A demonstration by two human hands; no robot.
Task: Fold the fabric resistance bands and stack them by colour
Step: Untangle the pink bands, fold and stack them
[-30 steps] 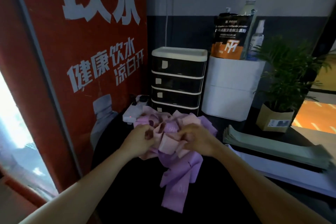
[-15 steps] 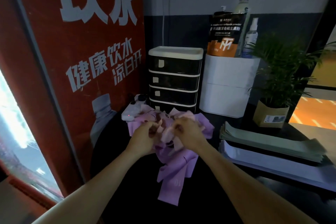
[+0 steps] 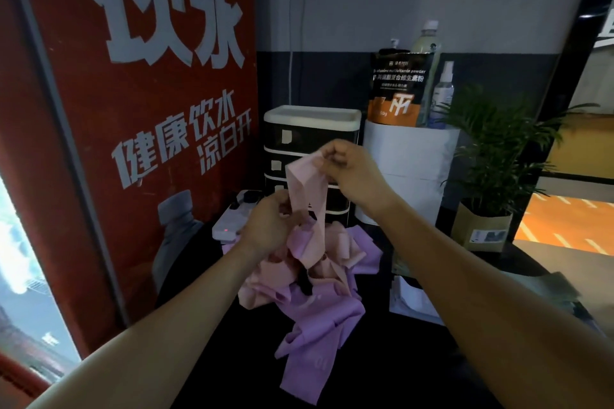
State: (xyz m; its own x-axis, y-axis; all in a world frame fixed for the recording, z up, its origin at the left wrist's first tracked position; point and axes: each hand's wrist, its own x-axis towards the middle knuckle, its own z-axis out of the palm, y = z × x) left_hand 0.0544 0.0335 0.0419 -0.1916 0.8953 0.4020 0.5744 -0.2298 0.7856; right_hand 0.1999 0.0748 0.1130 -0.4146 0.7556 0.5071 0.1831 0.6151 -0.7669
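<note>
Above pile (image 3: pixel 309 279), both hands (curled) pinch pink band (image 3: pixel 307 196).

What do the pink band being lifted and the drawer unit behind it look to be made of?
Pink band: apparently soft matte fabric; it creases and hangs limp between the right hand and left hand. Drawer unit: probably hard plastic, with a smooth pale top and glossy dark fronts.

A single head-worn wide-angle camera is looking forward and down from close range, facing the dark tabletop (image 3: pixel 212 325) and the red poster wall (image 3: pixel 133 143) at left.
</note>
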